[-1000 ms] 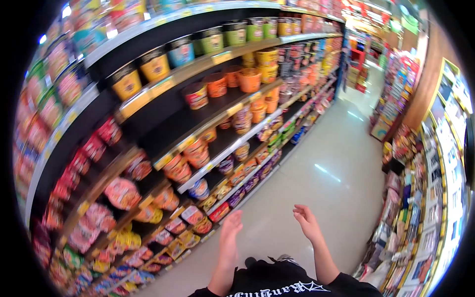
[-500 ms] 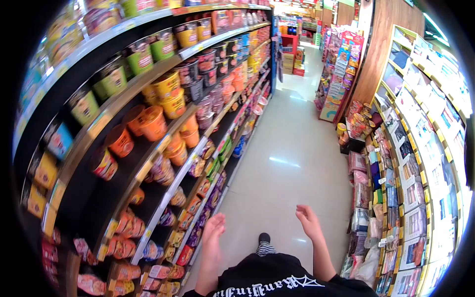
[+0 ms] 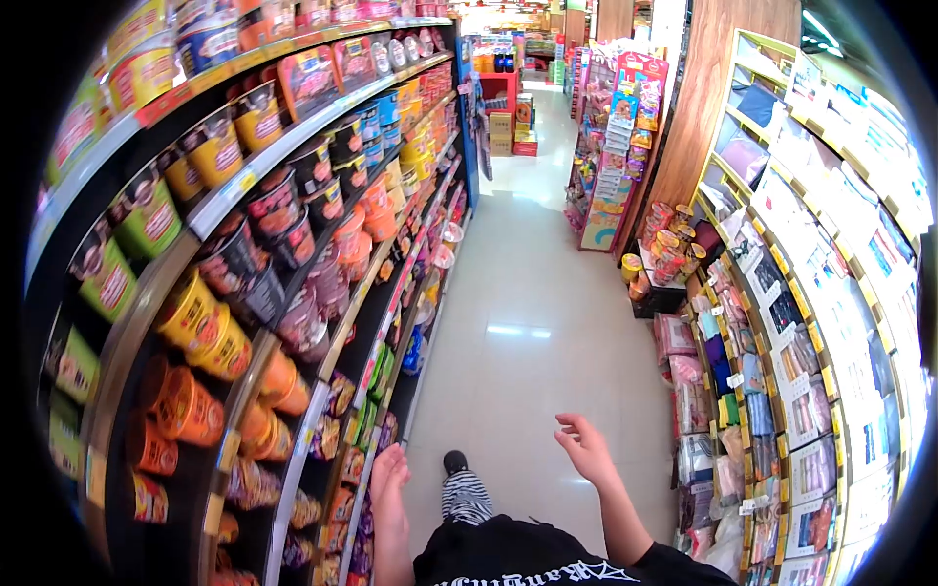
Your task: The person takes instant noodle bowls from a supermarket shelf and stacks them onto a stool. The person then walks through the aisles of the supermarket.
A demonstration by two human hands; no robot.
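Note:
In the head view my left hand hangs low beside the left shelving, its fingers loosely extended and nothing in them. Purple snack packets on the lower shelf are nearest to it, with no contact that I can make out. My right hand is held out over the pale aisle floor, palm inward, fingers apart from the thumb and bare of any object. Orange noodle cups and yellow noodle cups stand on the shelves to the left, apart from both hands.
Bagged textiles fill the right-hand shelves. Farther along stand a low black stand of noodle cups, a pink snack display rack and cardboard boxes. A striped trouser leg and dark shoe show on the floor.
The view has moved forward along the aisle and turned, so the left shelves slide nearer and the display rack looks closer. The striped leg shows more. Both hands remain empty.

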